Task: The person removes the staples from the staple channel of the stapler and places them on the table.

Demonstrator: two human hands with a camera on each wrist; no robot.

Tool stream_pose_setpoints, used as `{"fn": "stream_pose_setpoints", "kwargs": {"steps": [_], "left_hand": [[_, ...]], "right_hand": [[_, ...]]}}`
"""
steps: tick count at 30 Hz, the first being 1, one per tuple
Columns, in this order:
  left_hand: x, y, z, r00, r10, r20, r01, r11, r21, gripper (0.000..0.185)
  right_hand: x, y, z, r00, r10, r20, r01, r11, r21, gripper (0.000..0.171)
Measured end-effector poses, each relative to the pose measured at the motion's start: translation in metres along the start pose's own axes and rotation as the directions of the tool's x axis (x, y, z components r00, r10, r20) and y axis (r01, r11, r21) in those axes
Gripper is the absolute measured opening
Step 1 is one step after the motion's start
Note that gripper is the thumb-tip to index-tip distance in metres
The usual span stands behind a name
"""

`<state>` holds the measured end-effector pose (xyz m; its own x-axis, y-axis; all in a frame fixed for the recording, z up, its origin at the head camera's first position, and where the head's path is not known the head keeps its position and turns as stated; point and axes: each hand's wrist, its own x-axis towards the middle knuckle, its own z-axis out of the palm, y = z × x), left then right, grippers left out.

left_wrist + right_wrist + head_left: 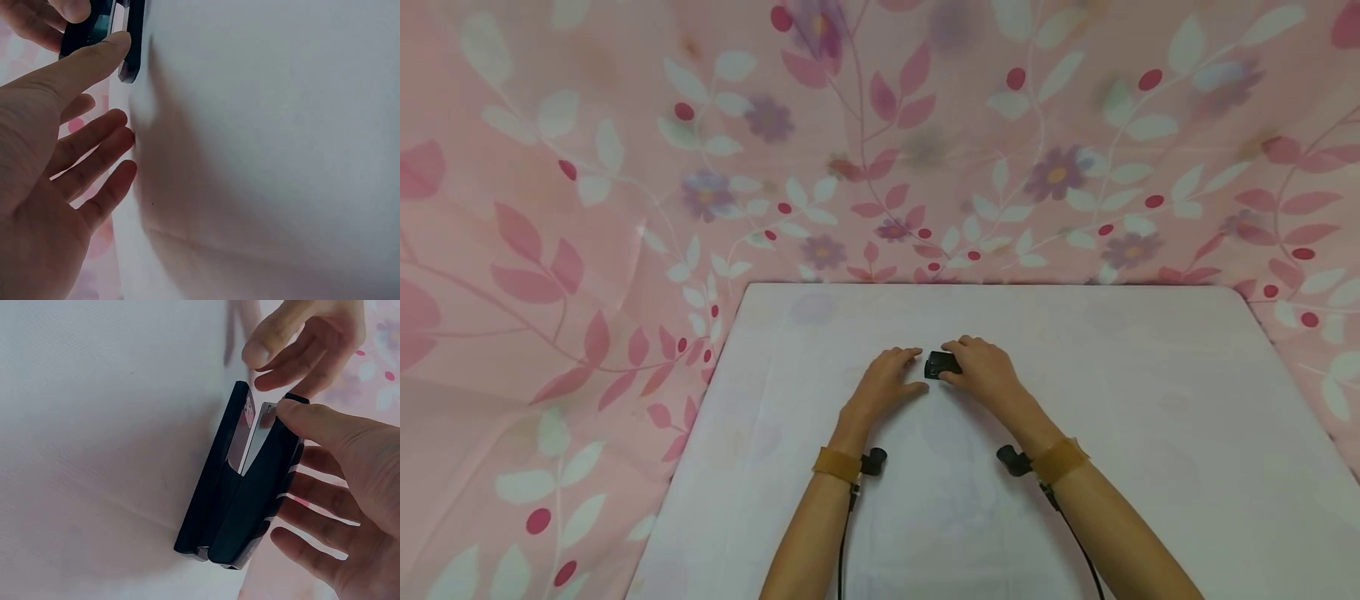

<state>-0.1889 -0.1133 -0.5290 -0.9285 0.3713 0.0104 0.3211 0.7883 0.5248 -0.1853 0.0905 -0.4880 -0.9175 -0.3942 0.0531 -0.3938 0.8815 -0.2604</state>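
Stapler (250, 487), black, one. We find it over the middle of the white-covered table (1150, 375), between the two hands, at the right hand's fingers. Its base lies on the table side and its upper arm away from it. The two parts spread into a narrow V, wide at the end towards the left hand and meeting at the hinge end. Pale metal strip (257, 437) visible in the gap. We cannot tell whether the base touches the cloth along its full length.

Right hand (987, 368), one, gripping the stapler. We note the thumb tip on the upper arm near its open end; the other four fingers lie along the far side of that arm, set apart from one another.

Left hand (883, 387), one, holding nothing. Fingers parted and slightly bent, thumb held off from them. In the head view we see its fingertips just beside the stapler's open end, a small gap between.

Wristbands, tan, two: left band (837, 465), right band (1059, 461). Beside each, a black camera with a cable.

Backdrop (880, 150), one: pink cloth, patterned with leaves, berries and purple flowers, behind the table.
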Motion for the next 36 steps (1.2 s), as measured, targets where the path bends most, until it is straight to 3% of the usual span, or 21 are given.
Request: {"fn": "stream_pose_setpoints", "kwargs": {"steps": [3, 8, 11, 18, 25, 32, 36], "left_hand": [[0.004, 0.001, 0.004, 1.0, 0.009, -0.01, -0.009, 1.0, 0.017, 0.06], [0.009, -0.001, 0.011, 0.998, 0.042, -0.051, -0.035, 0.989, 0.145, 0.054], [0.009, -0.001, 0.013, 0.996, 0.054, -0.068, -0.042, 0.984, 0.175, 0.052], [0.011, 0.0, 0.015, 0.997, 0.048, -0.065, -0.037, 0.987, 0.157, 0.049], [0.012, -0.001, 0.016, 0.992, 0.112, -0.062, -0.106, 0.99, 0.095, 0.043], [0.012, -0.002, 0.015, 0.993, 0.114, -0.039, -0.113, 0.993, 0.016, 0.039], [0.015, -0.003, 0.016, 0.992, 0.127, -0.028, -0.126, 0.992, 0.015, 0.037]], "right_hand": [[0.002, -0.001, 0.0, 1.0, -0.01, 0.005, 0.011, 1.0, -0.02, 0.048], [0.004, -0.001, 0.0, 1.0, -0.029, 0.008, 0.029, 0.998, -0.061, 0.046], [0.006, -0.001, 0.0, 0.999, -0.033, 0.005, 0.034, 0.996, -0.08, 0.045], [0.006, -0.002, -0.003, 0.999, -0.038, 0.009, 0.039, 0.997, -0.069, 0.04], [0.005, -0.002, -0.004, 0.998, -0.032, 0.049, 0.033, 0.999, -0.01, 0.036], [0.006, -0.003, -0.007, 0.998, -0.031, 0.05, 0.03, 0.999, 0.02, 0.034], [0.006, -0.003, -0.006, 0.998, -0.024, 0.059, 0.023, 0.999, 0.023, 0.036]]}}
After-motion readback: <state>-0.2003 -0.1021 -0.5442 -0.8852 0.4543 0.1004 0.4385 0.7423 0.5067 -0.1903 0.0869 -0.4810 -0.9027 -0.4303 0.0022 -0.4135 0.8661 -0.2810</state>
